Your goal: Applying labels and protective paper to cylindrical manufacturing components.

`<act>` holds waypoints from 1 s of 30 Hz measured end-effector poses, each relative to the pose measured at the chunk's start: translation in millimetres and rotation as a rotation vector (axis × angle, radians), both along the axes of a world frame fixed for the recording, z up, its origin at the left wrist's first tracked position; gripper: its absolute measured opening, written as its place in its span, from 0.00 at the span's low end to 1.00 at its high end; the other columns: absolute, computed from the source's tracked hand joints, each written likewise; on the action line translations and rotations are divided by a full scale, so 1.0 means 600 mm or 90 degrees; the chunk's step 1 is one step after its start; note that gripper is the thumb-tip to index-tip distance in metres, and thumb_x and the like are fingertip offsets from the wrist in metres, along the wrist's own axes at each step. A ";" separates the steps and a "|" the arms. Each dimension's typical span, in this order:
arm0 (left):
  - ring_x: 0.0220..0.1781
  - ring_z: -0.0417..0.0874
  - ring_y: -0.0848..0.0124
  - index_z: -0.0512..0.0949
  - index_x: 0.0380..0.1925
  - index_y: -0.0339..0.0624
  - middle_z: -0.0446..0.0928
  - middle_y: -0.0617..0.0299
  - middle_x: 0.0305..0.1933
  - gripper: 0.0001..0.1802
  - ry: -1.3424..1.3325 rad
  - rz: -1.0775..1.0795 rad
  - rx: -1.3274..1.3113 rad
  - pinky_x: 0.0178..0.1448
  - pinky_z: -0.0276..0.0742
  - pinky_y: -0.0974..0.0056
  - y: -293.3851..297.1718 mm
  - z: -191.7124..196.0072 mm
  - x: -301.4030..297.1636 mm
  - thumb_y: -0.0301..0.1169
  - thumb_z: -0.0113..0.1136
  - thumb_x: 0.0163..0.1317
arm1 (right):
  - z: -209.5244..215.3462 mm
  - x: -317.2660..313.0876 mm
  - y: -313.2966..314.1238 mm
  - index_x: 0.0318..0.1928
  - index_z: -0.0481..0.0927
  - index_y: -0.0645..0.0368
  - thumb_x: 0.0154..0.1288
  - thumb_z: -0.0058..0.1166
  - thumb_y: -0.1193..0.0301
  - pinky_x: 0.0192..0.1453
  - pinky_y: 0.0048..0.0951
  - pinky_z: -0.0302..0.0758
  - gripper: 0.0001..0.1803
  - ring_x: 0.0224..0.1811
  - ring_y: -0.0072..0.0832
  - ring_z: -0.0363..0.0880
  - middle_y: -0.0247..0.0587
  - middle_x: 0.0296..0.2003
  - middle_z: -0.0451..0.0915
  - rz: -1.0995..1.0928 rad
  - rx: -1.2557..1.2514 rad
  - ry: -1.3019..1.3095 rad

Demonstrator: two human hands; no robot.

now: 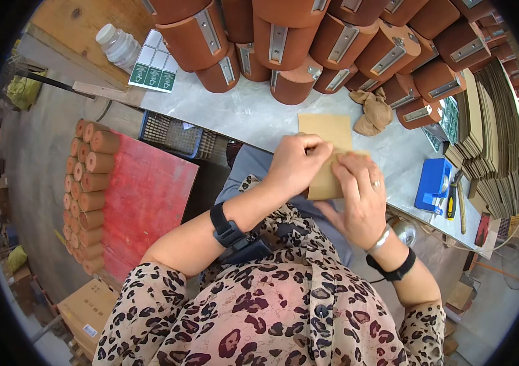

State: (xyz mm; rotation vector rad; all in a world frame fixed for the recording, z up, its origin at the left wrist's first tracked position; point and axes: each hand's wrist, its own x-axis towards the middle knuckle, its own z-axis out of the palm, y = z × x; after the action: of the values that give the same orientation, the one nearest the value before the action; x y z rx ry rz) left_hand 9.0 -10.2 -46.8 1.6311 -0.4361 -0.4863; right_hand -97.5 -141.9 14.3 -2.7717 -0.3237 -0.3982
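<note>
A narrow piece of brown cardboard (325,124) extends over the edge of the grey tabletop in front of me. Its middle is covered by my hands, so I cannot make out how it is folded there. My left hand (298,163) is closed in a pinch on the cardboard, thumb against curled fingers. From the right, my right hand (358,194) grips the same piece, fingers bent over its top and thumb reaching left by its near end. A crumpled brown cloth (371,112) lies just beyond my right hand.
Brown cylinders with metal strips (277,46) are stacked along the table's far side. Flat cardboard stacks (491,122), a blue tape dispenser (433,185) and a screwdriver (452,200) sit right. Left are a white-capped bottle (118,46), label sheets (153,64), a blue crate (171,133) and a red board (146,189).
</note>
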 end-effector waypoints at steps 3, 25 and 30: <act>0.46 0.77 0.77 0.80 0.47 0.33 0.81 0.59 0.45 0.13 0.251 0.095 -0.137 0.51 0.74 0.69 0.009 0.007 0.004 0.32 0.59 0.70 | -0.006 0.041 -0.017 0.55 0.73 0.64 0.33 0.79 0.64 0.62 0.48 0.70 0.44 0.59 0.47 0.72 0.47 0.53 0.73 0.006 -0.027 0.032; 0.62 0.77 0.70 0.68 0.63 0.33 0.76 0.55 0.60 0.30 0.438 -0.025 -0.322 0.69 0.71 0.62 0.027 0.025 -0.033 0.28 0.69 0.64 | -0.034 0.128 -0.077 0.53 0.80 0.68 0.63 0.59 0.41 0.51 0.33 0.78 0.38 0.45 0.33 0.84 0.50 0.43 0.85 -0.025 0.482 0.392; 0.66 0.74 0.70 0.66 0.66 0.36 0.73 0.57 0.63 0.35 0.364 -0.103 -0.279 0.71 0.70 0.62 0.028 0.040 -0.038 0.28 0.72 0.61 | -0.070 0.054 -0.072 0.60 0.73 0.67 0.70 0.52 0.46 0.57 0.32 0.75 0.36 0.53 0.28 0.78 0.46 0.51 0.80 -0.028 0.753 0.266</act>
State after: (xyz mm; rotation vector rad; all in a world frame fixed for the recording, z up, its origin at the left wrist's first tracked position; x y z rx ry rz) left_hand -14.1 6.5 -22.6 0.9817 -0.2190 -0.8801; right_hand -65.0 -185.0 -27.7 -1.6263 0.0828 0.0247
